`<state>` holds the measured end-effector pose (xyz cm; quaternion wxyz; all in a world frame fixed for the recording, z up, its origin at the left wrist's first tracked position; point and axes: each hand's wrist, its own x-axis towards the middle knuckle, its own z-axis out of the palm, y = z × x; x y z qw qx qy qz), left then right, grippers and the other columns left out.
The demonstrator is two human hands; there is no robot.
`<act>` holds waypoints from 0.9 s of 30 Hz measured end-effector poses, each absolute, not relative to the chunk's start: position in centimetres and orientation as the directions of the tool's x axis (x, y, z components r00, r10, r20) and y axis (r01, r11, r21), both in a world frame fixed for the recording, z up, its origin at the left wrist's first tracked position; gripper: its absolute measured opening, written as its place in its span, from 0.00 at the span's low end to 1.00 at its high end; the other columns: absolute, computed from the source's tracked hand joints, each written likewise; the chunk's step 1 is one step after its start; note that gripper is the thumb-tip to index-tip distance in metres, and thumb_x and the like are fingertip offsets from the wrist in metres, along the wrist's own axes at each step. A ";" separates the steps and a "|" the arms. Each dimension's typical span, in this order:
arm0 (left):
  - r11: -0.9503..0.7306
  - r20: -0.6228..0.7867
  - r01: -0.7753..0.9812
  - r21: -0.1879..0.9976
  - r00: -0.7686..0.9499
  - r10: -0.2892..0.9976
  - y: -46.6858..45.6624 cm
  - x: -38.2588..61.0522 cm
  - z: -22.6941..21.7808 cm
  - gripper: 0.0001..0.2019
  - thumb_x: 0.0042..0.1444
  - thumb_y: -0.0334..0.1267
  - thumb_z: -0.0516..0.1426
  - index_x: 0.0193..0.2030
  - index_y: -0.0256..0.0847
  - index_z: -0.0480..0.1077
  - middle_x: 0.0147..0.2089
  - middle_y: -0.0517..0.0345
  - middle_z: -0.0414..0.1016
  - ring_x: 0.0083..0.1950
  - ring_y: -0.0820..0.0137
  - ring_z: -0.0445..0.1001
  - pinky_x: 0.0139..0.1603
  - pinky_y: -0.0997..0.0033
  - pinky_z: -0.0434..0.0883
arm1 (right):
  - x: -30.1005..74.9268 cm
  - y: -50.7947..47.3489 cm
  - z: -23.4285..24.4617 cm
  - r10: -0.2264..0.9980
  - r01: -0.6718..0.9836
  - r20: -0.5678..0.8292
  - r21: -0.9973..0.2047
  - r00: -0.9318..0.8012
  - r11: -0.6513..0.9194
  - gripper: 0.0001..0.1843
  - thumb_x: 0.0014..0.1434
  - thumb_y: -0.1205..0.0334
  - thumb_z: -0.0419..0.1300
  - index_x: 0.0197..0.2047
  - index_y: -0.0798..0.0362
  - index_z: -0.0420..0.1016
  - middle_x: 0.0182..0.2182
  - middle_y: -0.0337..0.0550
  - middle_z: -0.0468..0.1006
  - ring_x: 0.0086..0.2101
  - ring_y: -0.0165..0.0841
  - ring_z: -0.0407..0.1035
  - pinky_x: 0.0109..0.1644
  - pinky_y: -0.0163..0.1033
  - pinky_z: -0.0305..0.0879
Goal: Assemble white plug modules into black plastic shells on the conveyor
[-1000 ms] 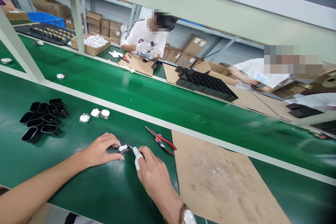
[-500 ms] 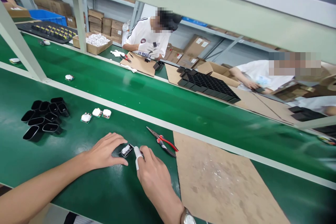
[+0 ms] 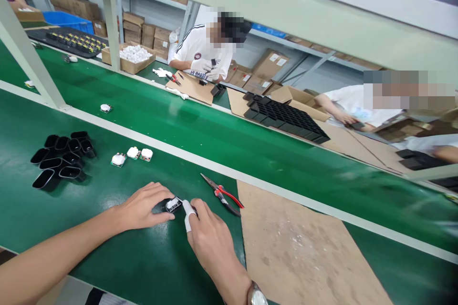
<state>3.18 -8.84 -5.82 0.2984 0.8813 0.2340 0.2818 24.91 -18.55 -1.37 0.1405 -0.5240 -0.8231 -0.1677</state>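
Note:
In the head view my left hand (image 3: 152, 206) has its thumb and fingers closed around a small black plastic housing (image 3: 169, 208), upright on the green bench. White material and a row of small slots or pins show inside its open top. My right hand (image 3: 207, 228) is close on the housing's right side, a white finger cot (image 3: 188, 214) on its index finger. Its fingers are pinched on a thin tool with a dark handle, mostly hidden, whose fine tip reaches the housing's rim. Pliers (image 3: 222, 194) with red and black handles lie to the right.
Several empty black housings (image 3: 46, 178) stand at left, near three small circuit boards with white tops (image 3: 118, 159). A cardboard sheet (image 3: 296, 243) lies right. Beyond a pale rail (image 3: 193, 164) runs a green conveyor belt (image 3: 171, 124) carrying similar boards; co-workers sit across it.
My left thumb has drawn in against the housing. My right hand stays almost in place. Boards on the belt have moved slightly right.

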 end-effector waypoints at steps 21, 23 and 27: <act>-0.616 0.334 0.099 0.782 0.767 0.547 -8.4 3.1 -5.1 0.17 0.64 0.32 0.62 0.59 0.42 0.72 0.52 0.50 0.79 0.53 0.60 0.75 0.56 0.58 0.75 | 26.1 -17.0 -0.7 0.791 0.848 0.388 -0.042 -0.473 0.528 0.13 0.60 0.79 0.53 0.33 0.53 0.72 0.39 0.46 0.74 0.32 0.34 0.66 0.31 0.40 0.61; -0.616 0.335 0.097 0.782 0.768 0.546 -8.4 3.1 -5.1 0.17 0.64 0.32 0.62 0.59 0.42 0.72 0.52 0.51 0.79 0.53 0.60 0.75 0.56 0.59 0.75 | 26.3 -17.1 -0.6 0.790 0.850 0.398 -0.046 -0.466 0.525 0.14 0.61 0.79 0.52 0.34 0.53 0.73 0.39 0.46 0.74 0.31 0.34 0.66 0.31 0.41 0.61; -0.605 0.319 0.110 0.789 0.768 0.556 -8.4 3.1 -5.1 0.16 0.64 0.32 0.62 0.58 0.42 0.72 0.52 0.51 0.79 0.53 0.60 0.75 0.56 0.59 0.75 | 26.5 -17.1 -0.9 0.795 0.849 0.386 -0.056 -0.468 0.526 0.13 0.63 0.78 0.52 0.35 0.53 0.74 0.39 0.46 0.74 0.32 0.34 0.66 0.32 0.41 0.62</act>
